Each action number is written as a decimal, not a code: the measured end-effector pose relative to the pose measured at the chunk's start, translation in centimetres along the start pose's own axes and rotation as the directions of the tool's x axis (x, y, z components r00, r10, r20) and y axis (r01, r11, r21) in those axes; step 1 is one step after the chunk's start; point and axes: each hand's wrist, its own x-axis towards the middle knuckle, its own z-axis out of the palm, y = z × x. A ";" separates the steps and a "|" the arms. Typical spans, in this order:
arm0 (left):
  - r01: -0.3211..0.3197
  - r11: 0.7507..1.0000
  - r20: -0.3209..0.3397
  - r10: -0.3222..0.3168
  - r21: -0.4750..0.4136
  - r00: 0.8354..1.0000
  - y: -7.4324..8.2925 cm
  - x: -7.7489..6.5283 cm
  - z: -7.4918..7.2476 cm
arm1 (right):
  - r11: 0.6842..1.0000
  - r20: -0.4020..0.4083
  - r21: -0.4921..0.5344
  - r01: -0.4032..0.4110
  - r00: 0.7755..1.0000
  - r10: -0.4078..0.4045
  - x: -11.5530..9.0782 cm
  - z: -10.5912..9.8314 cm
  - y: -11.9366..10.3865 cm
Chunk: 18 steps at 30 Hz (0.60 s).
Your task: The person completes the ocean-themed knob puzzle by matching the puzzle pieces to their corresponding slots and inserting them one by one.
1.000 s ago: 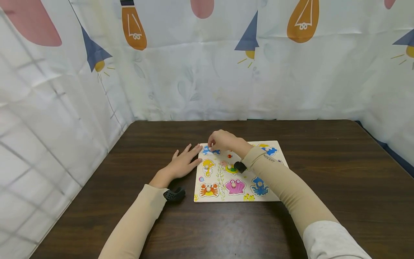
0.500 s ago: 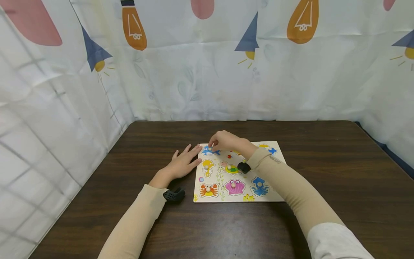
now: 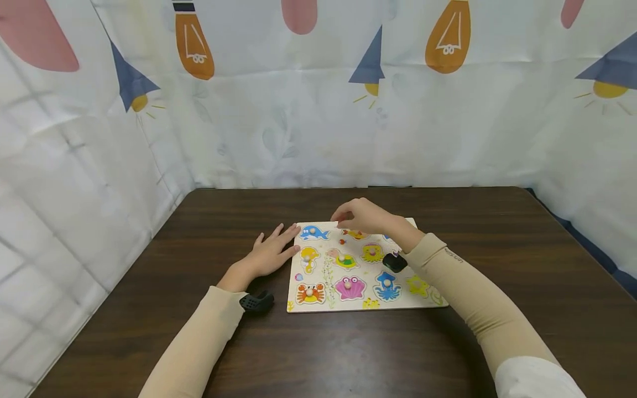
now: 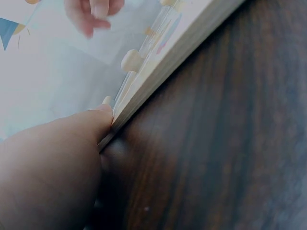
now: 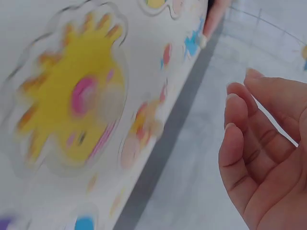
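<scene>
A wooden knob puzzle board [image 3: 323, 307] with sea animal pieces lies on the table. My left hand [image 3: 266, 255] lies spread at its left edge, its fingertips and thumb touching the board's side. In the left wrist view the thumb [image 4: 96, 122] meets the board's edge. Above the board's far edge hovers my right hand [image 3: 365, 215], fingers loosely bent and holding nothing. The blue whale piece [image 3: 313, 232] is in its slot at the far left. Near the right hand are the orange fish piece [image 3: 355, 235] and the yellow octopus-like piece [image 3: 372, 252]. The right forearm hides part of the board's right side.
The dark wooden table [image 3: 318, 354] stretches around the board. A white patterned curtain [image 3: 308, 132] hangs behind it and along the left. Black wrist cameras sit on the left wrist [image 3: 257, 302] and right wrist [image 3: 395, 262].
My right hand has let go of the whale's knob and moved right along the far edge. The left hand stays at the board's edge. The head view has shifted slightly right.
</scene>
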 end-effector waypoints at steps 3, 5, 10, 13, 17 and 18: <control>-0.006 1.000 -0.004 0.006 -0.002 1.000 -0.4 -0.1 -0.2 | 0.999 -0.041 0.038 -0.018 0.999 0.020 -1.7 -0.8 0.7; -0.007 1.000 -0.005 0.007 -0.002 1.000 -0.6 -0.1 -0.3 | 0.998 -0.065 0.056 -0.029 0.997 0.033 -2.7 -1.2 1.2; 0.014 1.000 -0.011 -0.015 -0.026 1.000 -1.1 -0.8 -0.8 | 0.995 -0.141 0.086 -0.051 0.988 0.063 -4.4 -2.0 2.5; 0.016 0.998 -0.011 -0.016 -0.054 1.000 -1.2 -1.0 -1.1 | 0.993 -0.208 0.098 -0.064 0.975 0.083 -5.3 -2.5 3.5; 0.021 0.996 -0.010 -0.021 -0.085 1.000 -1.0 -1.0 -1.6 | 0.993 -0.299 0.081 -0.083 0.949 0.103 -6.6 -3.1 5.1; 0.022 0.996 -0.010 -0.023 -0.090 1.000 -0.9 -1.0 -1.7 | 0.994 -0.318 0.071 -0.087 0.942 0.106 -6.9 -3.2 5.5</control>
